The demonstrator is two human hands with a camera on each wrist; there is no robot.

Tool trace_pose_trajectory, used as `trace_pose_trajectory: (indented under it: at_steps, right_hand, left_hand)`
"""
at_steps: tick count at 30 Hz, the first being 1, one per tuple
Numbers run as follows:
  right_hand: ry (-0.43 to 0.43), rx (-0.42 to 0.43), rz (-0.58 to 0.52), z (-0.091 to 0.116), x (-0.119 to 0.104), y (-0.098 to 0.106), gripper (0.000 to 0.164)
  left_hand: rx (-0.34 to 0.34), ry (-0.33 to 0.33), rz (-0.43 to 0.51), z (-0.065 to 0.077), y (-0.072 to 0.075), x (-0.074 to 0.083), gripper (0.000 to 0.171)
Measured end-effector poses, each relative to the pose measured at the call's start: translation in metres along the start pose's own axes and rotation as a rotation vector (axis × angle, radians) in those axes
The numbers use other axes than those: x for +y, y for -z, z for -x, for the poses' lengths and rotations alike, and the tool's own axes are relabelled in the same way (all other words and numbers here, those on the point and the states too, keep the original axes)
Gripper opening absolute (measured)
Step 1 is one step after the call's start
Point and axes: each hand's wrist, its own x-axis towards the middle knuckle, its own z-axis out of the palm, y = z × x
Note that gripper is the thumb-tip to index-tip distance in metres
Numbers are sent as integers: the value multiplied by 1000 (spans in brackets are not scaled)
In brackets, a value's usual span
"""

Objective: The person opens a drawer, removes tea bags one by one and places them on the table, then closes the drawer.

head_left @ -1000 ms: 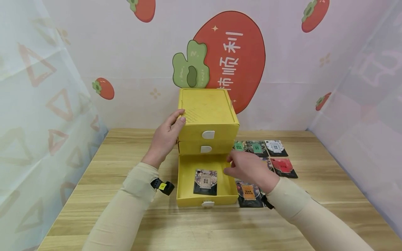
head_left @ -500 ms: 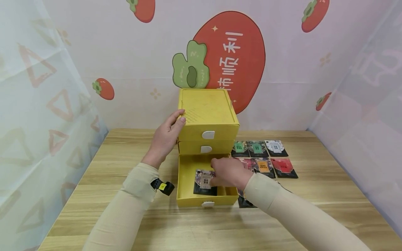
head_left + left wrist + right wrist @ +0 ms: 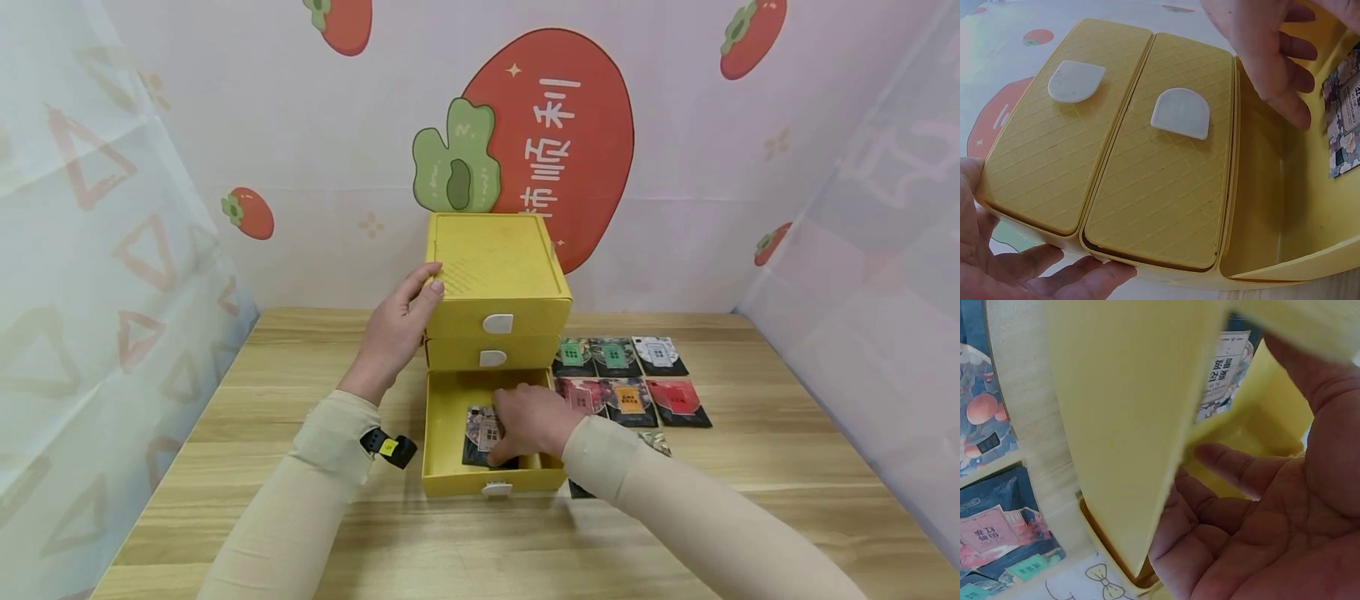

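A yellow drawer box (image 3: 498, 258) stands mid-table with two upper drawers in and its bottom drawer (image 3: 457, 485) pulled out. Inside that drawer lies a flat dark sachet (image 3: 480, 433) with a floral top and a pale label. My right hand (image 3: 532, 421) reaches over it, fingers spread and bent downward, thumb low at the sachet's front part. The right wrist view shows the palm and the loosely bent fingers of this hand (image 3: 1266, 512) beside the drawer's side wall. My left hand (image 3: 393, 329) rests against the box's left side; extended fingers (image 3: 1094, 281) touch it in the left wrist view.
More sachets lie in rows right of the box: green (image 3: 617, 357) and white (image 3: 658, 354) ones behind, pink (image 3: 585, 396), orange (image 3: 628, 402) and red (image 3: 677, 402) ones before them. My right forearm covers part of the front row. A printed backdrop (image 3: 337, 125) stands behind the table.
My right hand has moved left from the drawer's right edge to over the sachet inside, lowering toward it. The left hand, the box and the sachet have stayed put.
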Motion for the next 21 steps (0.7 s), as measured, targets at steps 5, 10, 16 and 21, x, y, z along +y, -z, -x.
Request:
trace_pose_trajectory:
  at_steps: [5, 10, 16, 21]
  right_hand:
    - [0, -3, 30, -4, -2, -4, 60]
    - [-10, 15, 52, -6, -3, -8, 61]
    - [-30, 37, 50, -7, -2, -11, 64]
    - [-50, 43, 53, -9, -2, -14, 72]
  left_hand:
    - [-2, 1, -5, 1, 1, 0, 56]
    - [-1, 3, -11, 1, 1, 0, 56]
    - [-2, 4, -5, 2, 1, 2, 56]
    - [1, 8, -8, 2, 1, 2, 56]
